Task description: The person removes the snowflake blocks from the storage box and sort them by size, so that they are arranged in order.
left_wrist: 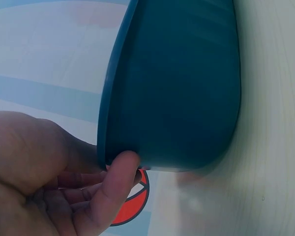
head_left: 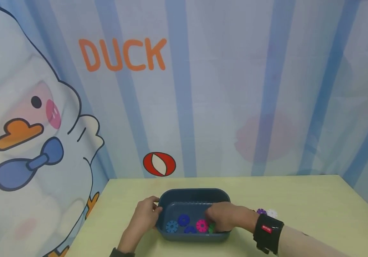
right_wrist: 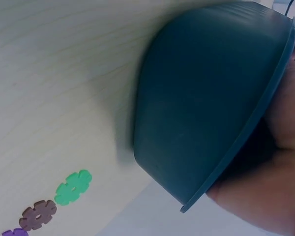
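Steadying the container, the person's left hand [head_left: 143, 214] keeps a narrow grip on the rim at the left end of the dark blue basin [head_left: 193, 237], which stands on the desk [head_left: 127, 187]. The right hand [head_left: 221, 216] reaches over the basin's right edge and down toward its near right corner; its fingertips are hidden, so whether that grip holds a piece cannot be told. For clean picking, it would probably help to take a single notched disc by its edge, keep the right wrist from leaning on the rim, and let the left side brace against any push. Just beside the right fingers lies a green piece [head_left: 211, 228], with a pink disc [head_left: 202, 225] next to it; a light blue disc [head_left: 172, 226] sits by the near left corner, a deep blue disc [head_left: 182, 218] farther from the near edge, and a violet-blue piece [head_left: 189, 228] is half masked by the near wall. Beyond the basin's right edge, a purple disc [head_left: 261, 211] and a white disc [head_left: 272, 213] show partly behind the forearm. The right wrist view adds a brown disc [right_wrist: 43, 211] and a bright green disc [right_wrist: 73, 187] on the desk. Neither wrist view shows the basin's floor.
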Motion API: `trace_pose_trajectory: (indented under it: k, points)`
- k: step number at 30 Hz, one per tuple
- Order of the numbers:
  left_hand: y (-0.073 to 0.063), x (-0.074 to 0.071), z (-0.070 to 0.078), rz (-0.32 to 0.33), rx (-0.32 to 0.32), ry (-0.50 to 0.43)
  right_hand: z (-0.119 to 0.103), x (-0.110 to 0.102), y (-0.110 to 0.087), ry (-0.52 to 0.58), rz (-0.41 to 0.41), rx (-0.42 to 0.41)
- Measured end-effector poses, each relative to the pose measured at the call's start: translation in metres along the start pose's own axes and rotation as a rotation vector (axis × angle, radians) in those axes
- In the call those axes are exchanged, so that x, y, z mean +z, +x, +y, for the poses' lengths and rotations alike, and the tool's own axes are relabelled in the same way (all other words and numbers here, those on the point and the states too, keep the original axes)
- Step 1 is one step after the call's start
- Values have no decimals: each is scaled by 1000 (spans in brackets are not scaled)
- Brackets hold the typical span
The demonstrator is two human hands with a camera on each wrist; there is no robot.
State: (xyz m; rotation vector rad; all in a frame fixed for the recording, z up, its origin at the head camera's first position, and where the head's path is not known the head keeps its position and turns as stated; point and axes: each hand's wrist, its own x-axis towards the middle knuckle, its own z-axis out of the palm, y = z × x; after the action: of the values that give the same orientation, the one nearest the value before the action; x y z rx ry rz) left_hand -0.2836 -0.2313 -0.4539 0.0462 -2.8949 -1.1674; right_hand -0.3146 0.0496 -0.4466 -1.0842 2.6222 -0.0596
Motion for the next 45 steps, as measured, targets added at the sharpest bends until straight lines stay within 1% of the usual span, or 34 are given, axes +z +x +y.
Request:
trace_pose_trajectory:
  k: [4,8,12,18,24,27,34,38,45]
  points:
    - [-1,0,0,2,3,10,0,-1,-2,74,39,-83]
    - [0,0,0,2,6,7,3,-6,-4,113,99,-153]
    - [0,0,1,-4,-2,2,9,-12,-8,159,144,-193]
    - [1,1,1,0,-4,17,18,-20,-14,218,203,-226]
    - [0,0,1,3,1,8,26,-24,-24,237,258,-222]
    - [0,0,1,0,-6,-2,31,-23,-28,244,271,-203]
    - [-1,1,2,-14,-20,4,42,-20,-40,291,305,-190]
    - [-1,1,1,-9,-28,5,47,-21,-45,288,322,-187]
    - [0,1,1,0,-5,15,53,-24,-56,308,341,-154]
